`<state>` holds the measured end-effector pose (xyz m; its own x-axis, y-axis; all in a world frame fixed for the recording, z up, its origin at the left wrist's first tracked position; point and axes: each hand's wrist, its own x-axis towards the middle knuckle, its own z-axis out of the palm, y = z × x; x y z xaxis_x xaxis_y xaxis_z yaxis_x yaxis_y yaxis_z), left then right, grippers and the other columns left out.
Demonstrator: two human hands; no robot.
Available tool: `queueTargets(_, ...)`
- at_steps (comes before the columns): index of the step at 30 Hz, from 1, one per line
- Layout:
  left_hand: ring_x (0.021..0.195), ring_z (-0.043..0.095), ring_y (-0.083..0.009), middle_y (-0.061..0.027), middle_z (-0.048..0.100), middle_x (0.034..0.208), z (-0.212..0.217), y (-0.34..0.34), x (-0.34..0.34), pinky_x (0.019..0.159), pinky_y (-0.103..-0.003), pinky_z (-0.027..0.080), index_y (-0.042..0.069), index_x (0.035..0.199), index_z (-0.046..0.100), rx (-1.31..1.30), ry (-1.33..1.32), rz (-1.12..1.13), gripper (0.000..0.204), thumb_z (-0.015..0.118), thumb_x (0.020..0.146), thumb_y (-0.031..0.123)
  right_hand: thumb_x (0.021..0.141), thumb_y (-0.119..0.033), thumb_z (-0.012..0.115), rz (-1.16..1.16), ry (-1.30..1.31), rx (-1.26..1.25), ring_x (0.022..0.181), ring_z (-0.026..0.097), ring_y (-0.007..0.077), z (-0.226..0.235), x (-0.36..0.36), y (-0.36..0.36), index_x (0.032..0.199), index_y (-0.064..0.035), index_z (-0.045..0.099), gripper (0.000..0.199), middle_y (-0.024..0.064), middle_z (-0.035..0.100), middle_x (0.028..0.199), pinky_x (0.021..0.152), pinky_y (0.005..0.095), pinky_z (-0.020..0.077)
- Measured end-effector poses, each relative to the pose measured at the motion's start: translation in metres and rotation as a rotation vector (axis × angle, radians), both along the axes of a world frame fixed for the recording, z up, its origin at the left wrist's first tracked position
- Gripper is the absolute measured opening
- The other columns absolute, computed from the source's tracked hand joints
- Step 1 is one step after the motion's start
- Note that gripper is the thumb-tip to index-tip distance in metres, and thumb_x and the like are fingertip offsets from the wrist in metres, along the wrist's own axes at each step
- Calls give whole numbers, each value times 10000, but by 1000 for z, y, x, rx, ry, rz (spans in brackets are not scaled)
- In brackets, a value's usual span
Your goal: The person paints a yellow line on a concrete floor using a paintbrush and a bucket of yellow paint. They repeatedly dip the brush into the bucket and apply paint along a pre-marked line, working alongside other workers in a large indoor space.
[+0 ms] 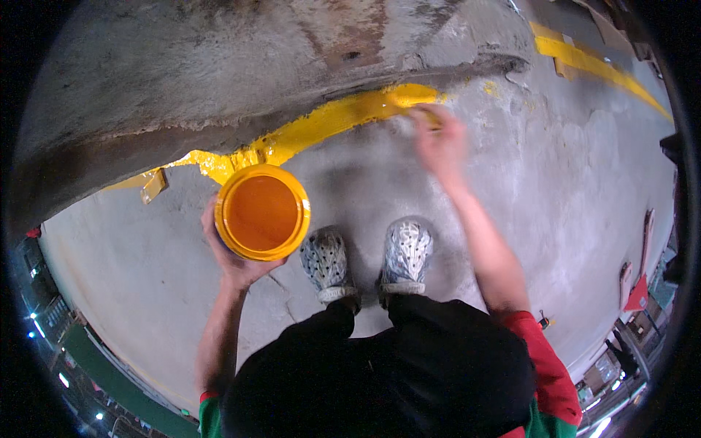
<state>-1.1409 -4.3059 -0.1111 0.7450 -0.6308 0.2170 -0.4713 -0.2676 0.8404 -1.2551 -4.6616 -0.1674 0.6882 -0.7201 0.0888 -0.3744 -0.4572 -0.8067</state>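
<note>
While the left hand [232, 257] cups a yellow paint bucket [262, 212] from below, fingers wrapped up around its side and base, the bucket sits level in front of the person's knees, open at the top and filled with orange-yellow paint. Across from it, the right hand [440, 142] stretches forward to the foot of the wall; it is blurred, so its fingers read only as closed around something thin and yellow, probably a brush [409, 102], whose tip meets the painted stripe [321, 124]. That stripe is wet, glossy yellow and runs along the seam where the concrete floor [569, 182] meets a rough, stained concrete wall [219, 66], ending in uneven patches near the bucket. A small yellow-smeared piece [154, 185] lies on the floor at the stripe's left end.

Below the hands, two pale perforated clogs [365, 259] stand side by side on the grey floor, which is mottled and cracked near the left shoe. Dark trousers fill the lower middle, with red and green sleeves at either side. Farther off, another yellow line [599, 66] crosses the floor at upper right. Red and brown objects [639, 285] lie near the right edge, and small lights show in the dim lower left.
</note>
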Motion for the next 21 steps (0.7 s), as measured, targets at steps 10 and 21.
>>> queueTargets(10, 1358, 435, -312, -175, 371, 1463, -42, -45, -21, 1150, -473, 341, 32, 1502, 183, 26, 45, -50, 1259, 980, 579, 341, 700, 2, 649, 346, 167, -614, 805, 568, 364, 16, -7, -18, 993, -39, 672, 296, 135, 600, 845, 712, 474, 473)
queueTargets(21, 1341, 427, -318, -165, 410, 1421, -49, -30, -36, 1143, -467, 329, 38, 1463, 286, 2, 109, 56, 1172, 977, 575, 366, 922, -228, 672, -189, 314, -216, 788, 721, 234, 14, -35, -98, 1064, -47, 746, 241, 168, 746, 917, 718, 334, 549)
